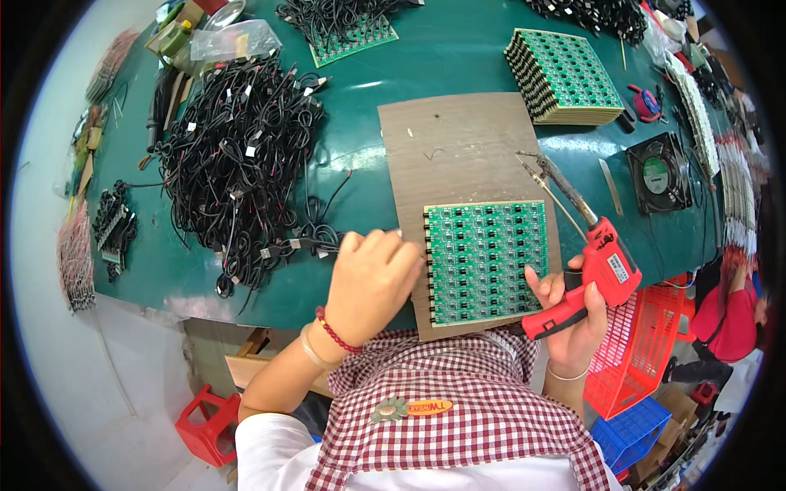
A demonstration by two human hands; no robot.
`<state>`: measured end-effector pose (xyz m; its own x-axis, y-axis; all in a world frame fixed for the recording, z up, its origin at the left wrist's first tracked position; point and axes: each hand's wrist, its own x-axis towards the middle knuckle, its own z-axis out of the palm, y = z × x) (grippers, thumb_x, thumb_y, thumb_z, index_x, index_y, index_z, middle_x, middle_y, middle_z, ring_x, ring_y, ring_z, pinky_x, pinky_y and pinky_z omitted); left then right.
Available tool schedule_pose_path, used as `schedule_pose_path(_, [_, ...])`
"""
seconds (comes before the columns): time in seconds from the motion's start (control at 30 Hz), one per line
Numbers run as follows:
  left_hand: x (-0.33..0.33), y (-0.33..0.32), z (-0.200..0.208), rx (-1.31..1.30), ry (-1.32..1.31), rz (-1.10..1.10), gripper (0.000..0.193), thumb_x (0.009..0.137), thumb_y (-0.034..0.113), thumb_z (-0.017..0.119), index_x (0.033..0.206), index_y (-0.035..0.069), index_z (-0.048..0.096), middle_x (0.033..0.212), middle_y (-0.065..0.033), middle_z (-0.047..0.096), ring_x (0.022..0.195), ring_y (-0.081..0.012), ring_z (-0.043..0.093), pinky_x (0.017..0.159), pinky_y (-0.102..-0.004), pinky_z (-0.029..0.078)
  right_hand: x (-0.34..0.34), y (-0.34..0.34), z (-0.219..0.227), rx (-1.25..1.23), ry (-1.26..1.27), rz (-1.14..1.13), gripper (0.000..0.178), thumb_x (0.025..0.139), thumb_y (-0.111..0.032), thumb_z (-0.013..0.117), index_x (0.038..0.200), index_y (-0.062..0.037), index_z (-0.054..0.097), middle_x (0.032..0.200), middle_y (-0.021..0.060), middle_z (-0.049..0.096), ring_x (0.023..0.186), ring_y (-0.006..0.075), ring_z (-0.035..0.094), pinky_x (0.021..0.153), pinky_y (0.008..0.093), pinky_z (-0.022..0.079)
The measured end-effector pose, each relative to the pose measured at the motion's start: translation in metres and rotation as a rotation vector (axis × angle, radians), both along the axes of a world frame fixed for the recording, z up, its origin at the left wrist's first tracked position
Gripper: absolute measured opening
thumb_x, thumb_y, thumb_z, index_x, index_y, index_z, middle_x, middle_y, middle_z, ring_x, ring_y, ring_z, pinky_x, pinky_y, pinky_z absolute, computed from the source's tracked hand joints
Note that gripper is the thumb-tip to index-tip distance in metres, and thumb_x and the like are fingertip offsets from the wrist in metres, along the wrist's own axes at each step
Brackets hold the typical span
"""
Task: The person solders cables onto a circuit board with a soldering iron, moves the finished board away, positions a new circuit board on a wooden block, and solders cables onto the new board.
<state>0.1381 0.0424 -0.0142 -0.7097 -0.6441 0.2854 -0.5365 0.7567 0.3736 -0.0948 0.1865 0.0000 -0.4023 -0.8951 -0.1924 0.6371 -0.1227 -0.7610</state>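
A green circuit board panel [487,262] with rows of small black parts lies on a brown board [467,155]. At its left edge is my left hand [375,274], fingers curled and closed. Black cables [315,237] from a large tangled pile run up to this hand, but what its fingers pinch is hidden. My right hand [580,307] grips a red soldering gun [610,270] by the handle, over the panel's lower right corner. The gun's metal tip and thin feed tube point up and left, above the brown board.
The large black cable pile [241,155] covers the left of the green table [360,147]. A stack of circuit panels [565,78] stands at the back right, near pink-handled pliers [647,104] and a black fan [657,173]. A red crate [622,352] sits below the right edge.
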Motion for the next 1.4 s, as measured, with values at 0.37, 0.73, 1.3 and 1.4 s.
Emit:
schedule_pose_path(0.37, [-0.009, -0.014, 0.006, 0.202, 0.242, 0.022, 0.013, 0.076, 0.000, 0.068, 0.088, 0.004, 0.064, 0.078, -0.0082, 0.057, 0.068, -0.0239, 0.058, 0.059, -0.0324, 0.046, 0.001, -0.001, 0.010, 0.049, 0.179, 0.012, 0.036, 0.096, -0.031, 0.051, 0.117, -0.0016, 0.046, 0.074, 0.0112, 0.058, 0.084, 0.0228, 0.059, 0.103, 0.0502, 0.040])
schedule_pose_path(0.73, [-0.028, -0.030, 0.006, 0.247, 0.209, -0.005, 0.012, 0.081, -0.001, 0.063, 0.092, 0.004, 0.065, 0.077, -0.0092, 0.049, 0.066, -0.0246, 0.055, 0.058, -0.0344, 0.045, 0.006, 0.026, 0.032, 0.246, 0.459, 0.049, 0.048, 0.092, -0.035, 0.058, 0.119, 0.0041, 0.046, 0.066, 0.0087, 0.054, 0.051, 0.0145, 0.053, 0.052, 0.0316, 0.051])
schedule_pose_path(1.3, [-0.028, -0.037, 0.003, 0.269, 0.227, -0.051, 0.015, 0.081, -0.002, 0.062, 0.094, 0.004, 0.066, 0.076, -0.0082, 0.047, 0.063, -0.0220, 0.053, 0.058, -0.0324, 0.044, 0.007, 0.025, 0.026, 0.232, 0.409, 0.016, 0.045, 0.093, -0.032, 0.057, 0.117, 0.0041, 0.046, 0.063, 0.0086, 0.053, 0.046, 0.0131, 0.050, 0.047, 0.0290, 0.049])
schedule_pose_path(1.4, [-0.028, -0.036, 0.005, 0.319, 0.198, -0.040, 0.016, 0.079, -0.002, 0.064, 0.094, 0.004, 0.060, 0.078, -0.0111, 0.048, 0.073, -0.0291, 0.055, 0.065, -0.0371, 0.047, 0.006, 0.026, 0.026, 0.230, 0.380, 0.016, 0.046, 0.092, -0.031, 0.058, 0.119, 0.0051, 0.046, 0.063, 0.0096, 0.054, 0.048, 0.0138, 0.051, 0.049, 0.0300, 0.050])
